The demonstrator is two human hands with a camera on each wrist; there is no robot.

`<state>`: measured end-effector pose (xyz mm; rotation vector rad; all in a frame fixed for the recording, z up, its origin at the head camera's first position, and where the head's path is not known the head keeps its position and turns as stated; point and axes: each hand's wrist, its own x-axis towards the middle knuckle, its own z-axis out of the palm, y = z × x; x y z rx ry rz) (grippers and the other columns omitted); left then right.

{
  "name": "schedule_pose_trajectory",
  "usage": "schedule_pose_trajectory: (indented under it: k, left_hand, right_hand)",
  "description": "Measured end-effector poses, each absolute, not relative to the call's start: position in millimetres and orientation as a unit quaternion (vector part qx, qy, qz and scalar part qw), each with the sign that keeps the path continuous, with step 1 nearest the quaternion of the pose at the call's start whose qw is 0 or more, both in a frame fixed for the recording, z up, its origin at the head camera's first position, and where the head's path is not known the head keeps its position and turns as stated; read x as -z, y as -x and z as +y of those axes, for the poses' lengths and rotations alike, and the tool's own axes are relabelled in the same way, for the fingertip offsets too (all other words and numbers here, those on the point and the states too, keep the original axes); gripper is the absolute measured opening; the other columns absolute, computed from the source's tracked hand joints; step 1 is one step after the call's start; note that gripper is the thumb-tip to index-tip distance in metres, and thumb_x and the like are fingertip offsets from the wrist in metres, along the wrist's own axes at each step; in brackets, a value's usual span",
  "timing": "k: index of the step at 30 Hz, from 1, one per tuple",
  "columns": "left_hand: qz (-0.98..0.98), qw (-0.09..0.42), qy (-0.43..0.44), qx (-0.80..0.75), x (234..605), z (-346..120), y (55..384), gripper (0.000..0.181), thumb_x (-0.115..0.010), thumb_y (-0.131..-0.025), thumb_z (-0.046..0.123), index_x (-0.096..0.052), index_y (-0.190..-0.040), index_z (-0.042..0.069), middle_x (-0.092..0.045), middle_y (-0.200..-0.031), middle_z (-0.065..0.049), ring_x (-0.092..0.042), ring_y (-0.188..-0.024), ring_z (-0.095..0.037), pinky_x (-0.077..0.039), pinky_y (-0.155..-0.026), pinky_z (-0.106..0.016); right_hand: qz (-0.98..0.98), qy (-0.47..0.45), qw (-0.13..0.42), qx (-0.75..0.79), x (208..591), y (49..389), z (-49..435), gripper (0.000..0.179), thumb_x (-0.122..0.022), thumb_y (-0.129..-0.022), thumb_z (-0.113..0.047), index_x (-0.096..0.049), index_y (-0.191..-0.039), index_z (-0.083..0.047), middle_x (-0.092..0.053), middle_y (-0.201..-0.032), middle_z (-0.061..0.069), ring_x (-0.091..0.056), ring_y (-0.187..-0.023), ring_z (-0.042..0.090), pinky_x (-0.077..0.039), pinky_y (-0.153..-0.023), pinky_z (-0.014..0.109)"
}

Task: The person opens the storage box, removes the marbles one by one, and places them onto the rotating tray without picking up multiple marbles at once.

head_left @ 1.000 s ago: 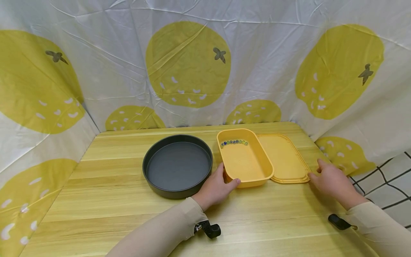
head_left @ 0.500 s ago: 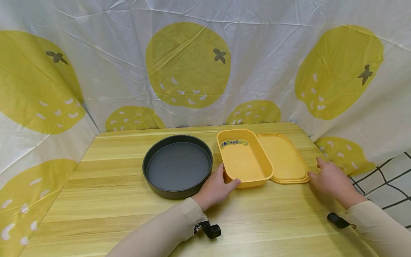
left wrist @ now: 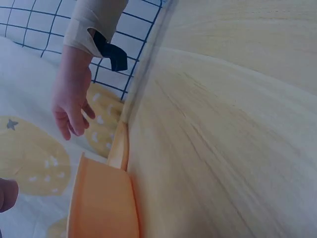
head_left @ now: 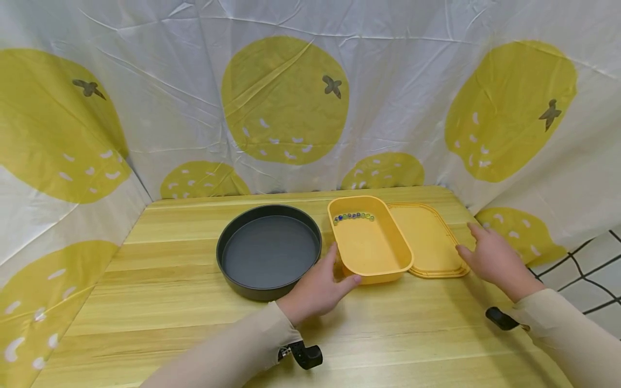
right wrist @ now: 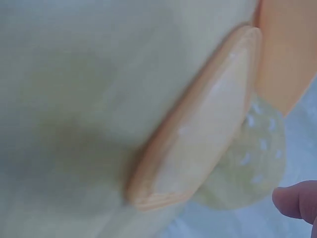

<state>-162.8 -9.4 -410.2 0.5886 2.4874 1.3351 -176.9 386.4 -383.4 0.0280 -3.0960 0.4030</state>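
Observation:
A yellow rectangular tub stands on the wooden table, with several glass marbles in a row along its far end. My left hand is at the tub's near left corner, thumb and fingers spread apart. In the left wrist view the tub shows a gap from the thumb. Partly behind the tub's right side lies the flat yellow lid. My right hand hovers over the lid's right edge with loose fingers and holds nothing; the right wrist view shows the lid lying apart from the thumb.
A round dark grey pan sits left of the tub, close to my left hand. A white curtain with yellow fruit prints hangs behind the table and along its sides. Black grid wire is at the right.
My right hand has lifted off the lid's near right corner and moved slightly left and up. My left hand has eased back a little from the tub. Tub, lid and marbles stay put.

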Motion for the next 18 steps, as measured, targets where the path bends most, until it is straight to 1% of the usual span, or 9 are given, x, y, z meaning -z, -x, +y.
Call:
schedule_pose_trajectory:
  k: [3, 4, 7, 9, 13, 14, 15, 18]
  left_hand:
    - [0.852, 0.114, -0.234, -0.454, 403, -23, 163, 0.088, -0.063, -0.103, 0.05, -0.016, -0.171, 0.018, -0.034, -0.172, -0.007, -0.047, -0.151, -0.028, -0.043, -0.121, -0.05]
    - [0.853, 0.108, -0.242, -0.449, 400, -28, 163, 0.086, -0.063, -0.104, 0.05, -0.018, -0.17, 0.018, -0.036, -0.171, -0.008, -0.049, -0.15, -0.029, -0.044, -0.12, -0.051]
    - [0.867, 0.091, -0.251, -0.421, 392, -45, 165, 0.085, -0.063, -0.104, 0.048, -0.022, -0.169, 0.014, -0.039, -0.169, -0.012, -0.047, -0.151, -0.028, -0.044, -0.12, -0.051]
    - [0.88, 0.071, -0.249, -0.399, 388, -59, 168, 0.082, -0.064, -0.103, 0.048, -0.025, -0.169, 0.017, -0.041, -0.168, -0.011, -0.045, -0.152, -0.028, -0.042, -0.121, -0.051]
    - [0.908, 0.041, -0.223, -0.353, 382, -90, 179, 0.08, -0.064, -0.103, 0.048, -0.027, -0.168, 0.018, -0.035, -0.171, -0.008, -0.033, -0.159, -0.031, -0.033, -0.127, -0.054]
    - [0.915, 0.037, -0.212, -0.342, 380, -99, 182, 0.08, -0.064, -0.103, 0.049, -0.027, -0.168, 0.019, -0.033, -0.172, -0.008, -0.03, -0.16, -0.033, -0.031, -0.128, -0.055]
    - [0.92, 0.034, -0.202, -0.335, 379, -107, 185, 0.081, -0.064, -0.103, 0.048, -0.027, -0.168, 0.019, -0.031, -0.173, -0.009, -0.026, -0.161, -0.034, -0.029, -0.128, -0.056]
    - [0.932, 0.026, -0.173, -0.316, 377, -132, 194, 0.082, -0.064, -0.104, 0.048, -0.025, -0.169, 0.016, -0.027, -0.174, -0.011, -0.019, -0.163, -0.039, -0.023, -0.129, -0.06]
  right_hand:
    - [-0.991, -0.012, 0.008, -0.134, 376, 181, 379, 0.076, -0.06, -0.103, -0.023, -0.027, -0.154, 0.023, -0.036, -0.145, 0.054, -0.038, -0.129, 0.071, -0.04, -0.1, 0.079]
    - [-0.991, -0.014, 0.01, -0.136, 374, 183, 376, 0.076, -0.06, -0.104, -0.023, -0.027, -0.154, 0.023, -0.036, -0.145, 0.053, -0.039, -0.129, 0.071, -0.04, -0.101, 0.079]
    - [-0.99, -0.02, 0.016, -0.138, 367, 188, 368, 0.074, -0.059, -0.104, -0.024, -0.028, -0.154, 0.021, -0.037, -0.147, 0.051, -0.038, -0.131, 0.069, -0.038, -0.104, 0.078]
    - [-0.99, -0.026, 0.019, -0.134, 362, 193, 362, 0.073, -0.059, -0.105, -0.024, -0.03, -0.154, 0.02, -0.039, -0.148, 0.048, -0.037, -0.133, 0.068, -0.037, -0.105, 0.078]
    - [-0.991, -0.034, 0.023, -0.125, 352, 203, 348, 0.069, -0.057, -0.106, -0.025, -0.033, -0.155, 0.018, -0.042, -0.15, 0.045, -0.038, -0.135, 0.067, -0.036, -0.109, 0.077]
    - [-0.991, -0.036, 0.025, -0.123, 349, 205, 345, 0.068, -0.058, -0.106, -0.025, -0.034, -0.155, 0.017, -0.044, -0.149, 0.044, -0.041, -0.134, 0.066, -0.037, -0.108, 0.077]
    - [-0.991, -0.039, 0.026, -0.122, 347, 208, 341, 0.067, -0.058, -0.106, -0.025, -0.035, -0.154, 0.016, -0.047, -0.147, 0.044, -0.042, -0.133, 0.066, -0.038, -0.107, 0.076]
    - [-0.991, -0.047, 0.027, -0.123, 342, 217, 330, 0.064, -0.058, -0.107, -0.024, -0.038, -0.154, 0.015, -0.049, -0.147, 0.043, -0.044, -0.134, 0.064, -0.039, -0.109, 0.075]
